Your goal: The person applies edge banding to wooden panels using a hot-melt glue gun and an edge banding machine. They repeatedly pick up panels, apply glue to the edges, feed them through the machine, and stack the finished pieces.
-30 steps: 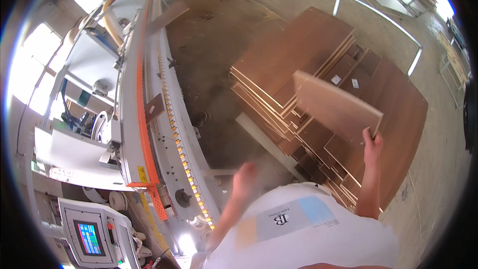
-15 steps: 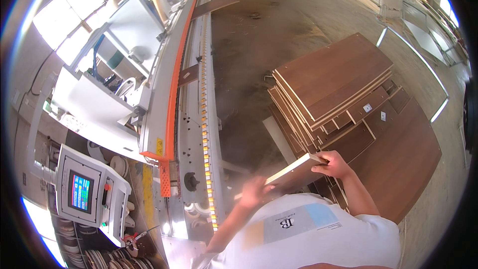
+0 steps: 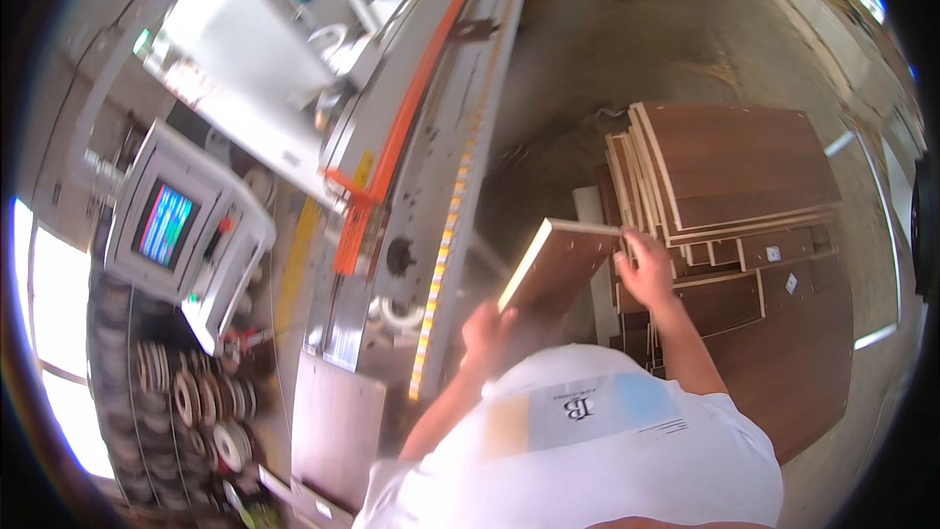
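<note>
Head view: we see one brown board [image 3: 560, 274] held up in front of the white shirt [image 3: 587, 421], in the gap between a long machine bed [image 3: 416, 211] and a pile of brown panels [image 3: 744, 162]. It is tilted, its pale raw edge turned toward the machine side and its brown face toward the pile.

Our right hand [image 3: 644, 269] pinches the board's far right corner, thumb and fingers closed on it. Our left hand [image 3: 482, 331] is curled onto the nearer left end; blur softens its fingers, so we cannot tell how far they wrap beneath. Gripping at opposite ends probably shares the weight and keeps the board from swinging, and the bent arms seem to hold it close for balance. Whether its lower side brushes the shirt, we cannot tell.

To our right, the panels lie flat, the upper ones roughly squared over larger ones, which presumably keeps the pile steady. Two white labels [image 3: 774, 254] face up on lower boards, likely so that they can be read.

To our left, a row of yellow and white segments [image 3: 446, 264] runs along the bed beside an orange rail [image 3: 421, 103]. A control panel [image 3: 164, 225] with a lit screen stands near the bed's end, apparently within easy view. Beneath it, rolls of strip [image 3: 191, 397] sit on edge, perhaps to take less room.
</note>
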### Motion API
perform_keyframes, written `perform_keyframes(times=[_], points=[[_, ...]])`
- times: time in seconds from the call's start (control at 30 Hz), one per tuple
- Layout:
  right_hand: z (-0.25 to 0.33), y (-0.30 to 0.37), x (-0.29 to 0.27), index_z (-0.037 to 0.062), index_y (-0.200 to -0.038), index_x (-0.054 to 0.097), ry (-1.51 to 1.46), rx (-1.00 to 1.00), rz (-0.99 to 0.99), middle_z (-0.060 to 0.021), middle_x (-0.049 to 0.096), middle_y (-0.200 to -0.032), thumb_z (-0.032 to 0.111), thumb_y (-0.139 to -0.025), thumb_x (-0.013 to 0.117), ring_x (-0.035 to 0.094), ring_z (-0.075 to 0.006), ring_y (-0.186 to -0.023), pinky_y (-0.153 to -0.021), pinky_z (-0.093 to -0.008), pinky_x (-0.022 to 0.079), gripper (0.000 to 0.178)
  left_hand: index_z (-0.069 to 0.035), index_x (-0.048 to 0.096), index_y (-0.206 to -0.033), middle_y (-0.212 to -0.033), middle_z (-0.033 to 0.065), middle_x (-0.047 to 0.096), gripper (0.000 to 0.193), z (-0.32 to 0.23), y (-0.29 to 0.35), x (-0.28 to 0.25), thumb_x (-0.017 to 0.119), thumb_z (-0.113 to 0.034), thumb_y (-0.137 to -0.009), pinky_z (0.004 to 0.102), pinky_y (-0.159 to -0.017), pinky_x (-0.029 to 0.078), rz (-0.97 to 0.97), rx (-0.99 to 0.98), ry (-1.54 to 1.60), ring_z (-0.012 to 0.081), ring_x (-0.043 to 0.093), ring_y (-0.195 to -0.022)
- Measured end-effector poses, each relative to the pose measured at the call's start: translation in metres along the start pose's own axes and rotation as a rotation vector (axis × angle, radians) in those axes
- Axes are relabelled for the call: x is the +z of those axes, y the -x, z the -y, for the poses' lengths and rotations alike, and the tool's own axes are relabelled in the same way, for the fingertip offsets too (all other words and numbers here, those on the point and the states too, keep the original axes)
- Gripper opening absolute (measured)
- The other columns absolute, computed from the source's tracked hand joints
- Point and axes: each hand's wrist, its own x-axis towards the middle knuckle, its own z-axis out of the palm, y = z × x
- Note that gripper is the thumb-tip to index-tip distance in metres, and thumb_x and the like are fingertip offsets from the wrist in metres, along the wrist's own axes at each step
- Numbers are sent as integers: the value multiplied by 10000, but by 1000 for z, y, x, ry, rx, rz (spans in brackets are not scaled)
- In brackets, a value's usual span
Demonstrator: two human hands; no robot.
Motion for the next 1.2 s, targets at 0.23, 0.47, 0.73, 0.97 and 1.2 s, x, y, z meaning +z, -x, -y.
perform_keyframes(times=[0.23, 0.47, 0.73, 0.97, 1.2], points=[[-93, 93, 41, 47, -1407, 580, -350, 398, 358, -147, 721, -1245, 236, -1007, 654, 696, -211, -1110, -944, -344, 538, 448, 0, 574, -911, -760, 80, 572, 342, 61, -25, 5, 630, -320, -1018, 370, -643, 454, -339, -320, 607, 154, 504, -701], [-63, 148, 62, 79, -1351, 632, -352, 516, 627, -103, 770, -1090, 273, -930, 712, 730, -180, -968, -909, -322, 547, 470, 9, 650, -1032, -831, 37, 601, 418, 152, -47, -18, 581, -403, -1037, 342, -626, 455, -534, -763, 915, 151, 531, -711], [-54, 150, 68, 61, -1310, 659, -319, 577, 668, -84, 778, -1038, 309, -910, 731, 720, -165, -896, -860, -307, 546, 477, 66, 623, -1106, -956, 108, 626, 483, 221, -67, -50, 554, -409, -1051, 414, -778, 514, -807, -828, 1154, 232, 594, -854], [-63, 149, 95, 66, -1324, 654, -306, 592, 687, -65, 776, -1009, 339, -914, 728, 700, -139, -873, -849, -297, 539, 498, 73, 600, -1143, -1094, 168, 667, 458, 257, -80, -47, 517, -372, -1075, 434, -859, 535, -946, -727, 1299, 277, 643, -966], [-39, 143, 105, 69, -1342, 646, -280, 633, 717, -72, 770, -1046, 325, -920, 725, 701, -142, -923, -866, -295, 536, 499, 20, 491, -1355, -1166, 181, 641, 535, 245, -58, -59, 631, -356, -1001, 393, -704, 553, -697, -866, 898, 261, 637, -981]])
